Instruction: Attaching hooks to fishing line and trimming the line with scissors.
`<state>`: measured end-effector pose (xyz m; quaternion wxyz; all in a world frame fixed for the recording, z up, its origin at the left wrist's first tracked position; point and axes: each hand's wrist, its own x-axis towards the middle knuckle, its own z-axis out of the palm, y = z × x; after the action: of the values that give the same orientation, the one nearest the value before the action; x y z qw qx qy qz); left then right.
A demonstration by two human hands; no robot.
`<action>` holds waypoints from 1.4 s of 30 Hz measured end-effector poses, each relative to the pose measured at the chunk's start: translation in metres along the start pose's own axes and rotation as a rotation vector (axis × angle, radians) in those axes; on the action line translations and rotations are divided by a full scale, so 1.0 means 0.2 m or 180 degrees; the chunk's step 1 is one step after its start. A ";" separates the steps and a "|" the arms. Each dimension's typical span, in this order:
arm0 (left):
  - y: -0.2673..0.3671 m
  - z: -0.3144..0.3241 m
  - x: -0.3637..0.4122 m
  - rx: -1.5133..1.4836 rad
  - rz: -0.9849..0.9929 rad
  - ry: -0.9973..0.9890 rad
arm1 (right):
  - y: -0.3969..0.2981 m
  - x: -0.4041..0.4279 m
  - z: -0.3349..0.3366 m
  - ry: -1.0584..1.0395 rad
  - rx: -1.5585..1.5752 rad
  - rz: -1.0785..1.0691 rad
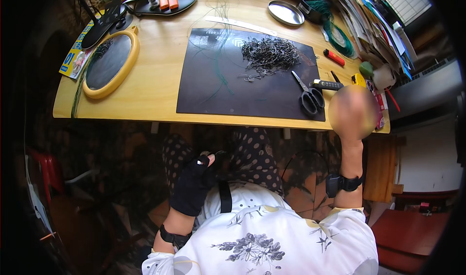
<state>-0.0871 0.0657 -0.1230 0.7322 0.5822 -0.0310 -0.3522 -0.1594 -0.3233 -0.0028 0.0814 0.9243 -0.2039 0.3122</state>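
Note:
My left hand (194,184), in a black fingerless glove, is low over my lap. Its thumb and finger pinch a small thin thing (219,152), too fine to make out. My right hand (353,111) is over the table's right end, beside black-handled scissors (309,99); blur hides its fingers and anything in them. Before me lies a dark board (207,89) bearing a heap of metal fish hooks (271,55). A few loose hooks (249,78) lie just below the heap. Green line strands (220,71) trail across the board's left part.
A yellow-rimmed oval mirror (133,55) with green line on it lies left. Behind the board are a white ruler (240,24) and a round tin lid (286,13). A red lighter (334,57), box cutter (327,84) and yellow tape measure (358,80) lie right, near stacked papers (375,27).

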 end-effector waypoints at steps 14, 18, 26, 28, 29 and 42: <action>0.05 0.08 -0.01 -0.1258 -0.0558 0.0053 | -0.59 -0.23 -0.23 -0.1432 0.3602 0.0301; 0.09 0.08 -0.03 -0.1243 -0.0503 -0.0120 | -0.72 -0.36 -0.09 -0.0942 0.2598 -0.1269; 0.11 0.09 -0.02 -0.2202 -0.0663 -0.0087 | -0.77 -0.43 0.03 -0.0893 0.1927 -0.1304; 0.10 0.09 0.00 -0.2261 -0.0759 -0.0032 | -0.78 -0.42 0.03 -0.0881 0.1941 -0.1332; 0.10 0.09 0.00 -0.2262 -0.0763 -0.0034 | -0.79 -0.42 0.03 -0.0858 0.1956 -0.1350; 0.09 0.10 -0.02 -0.1909 -0.0733 0.0150 | -0.81 -0.39 0.02 -0.0790 0.1905 -0.1487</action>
<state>-0.0902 0.0530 -0.1003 0.8270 0.3480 0.1572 -0.4127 -0.1452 -0.1523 -0.0572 -0.1480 0.9594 0.1034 0.2169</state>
